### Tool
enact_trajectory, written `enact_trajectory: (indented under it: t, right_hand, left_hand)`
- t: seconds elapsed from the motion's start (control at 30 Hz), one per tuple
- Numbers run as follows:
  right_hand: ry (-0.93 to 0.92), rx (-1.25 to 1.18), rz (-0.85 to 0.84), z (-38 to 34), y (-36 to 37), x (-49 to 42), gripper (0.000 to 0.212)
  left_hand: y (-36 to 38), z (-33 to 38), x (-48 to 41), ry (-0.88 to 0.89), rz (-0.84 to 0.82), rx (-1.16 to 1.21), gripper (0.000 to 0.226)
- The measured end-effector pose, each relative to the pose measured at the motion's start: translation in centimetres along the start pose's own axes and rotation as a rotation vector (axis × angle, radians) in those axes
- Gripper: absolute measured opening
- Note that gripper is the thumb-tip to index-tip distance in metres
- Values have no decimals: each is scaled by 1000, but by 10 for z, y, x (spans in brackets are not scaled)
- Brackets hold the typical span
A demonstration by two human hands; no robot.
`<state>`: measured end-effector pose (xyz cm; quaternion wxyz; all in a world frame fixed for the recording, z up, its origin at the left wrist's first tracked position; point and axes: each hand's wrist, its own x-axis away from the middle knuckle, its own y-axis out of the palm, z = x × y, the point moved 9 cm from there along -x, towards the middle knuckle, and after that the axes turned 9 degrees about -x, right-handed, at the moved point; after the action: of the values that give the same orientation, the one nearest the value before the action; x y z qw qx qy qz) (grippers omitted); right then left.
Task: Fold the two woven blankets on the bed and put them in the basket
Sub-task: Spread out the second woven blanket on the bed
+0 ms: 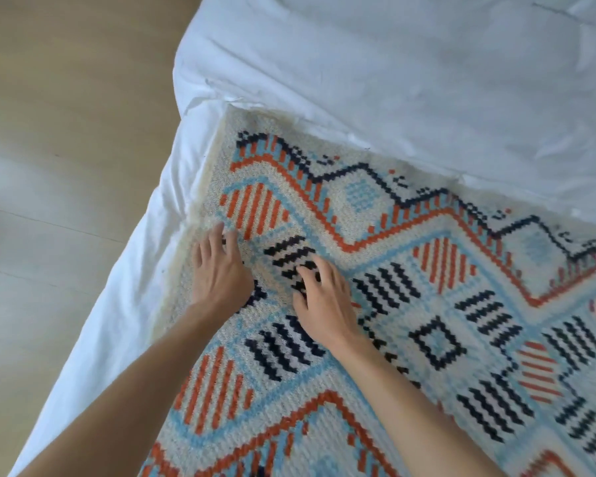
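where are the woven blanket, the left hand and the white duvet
woven blanket point(410, 235), head view, on the orange zigzag band
left hand point(221, 273), head view, on the back of the hand
white duvet point(393, 80), head view, on its bare top surface

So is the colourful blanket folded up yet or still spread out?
Spread out, as far as shows. The woven blanket lies flat on the white bed, pattern up, with both hands resting on it.
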<state>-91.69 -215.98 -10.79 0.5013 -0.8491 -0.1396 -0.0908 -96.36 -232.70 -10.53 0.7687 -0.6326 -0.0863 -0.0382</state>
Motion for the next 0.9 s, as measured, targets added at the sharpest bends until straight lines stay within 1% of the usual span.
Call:
enact_trajectory:
  t: [0.17,0.3,0.43,0.57,0.7,0.9]
  right_hand:
    - [219,-53,3,65,-16,105,44]
    - [361,-83,27,107,-28,186,39]
    - [447,-192,53,143,-38,259,37]
    - [497,-264,42,189,-43,329,41]
    - [528,-284,44,255,-55,393,42]
    - [587,-282,91,374,-83,491,41]
  left_hand:
    - [24,64,81,117,-197,78,57]
    - [39,108,151,175,-335,27,50]
    - [57,160,227,300,-441,-20,46]
    - [81,207,288,362,-540,-69,50]
    - [102,262,334,356,-590,-150,49]
    - [139,387,414,433,-591,-197,49]
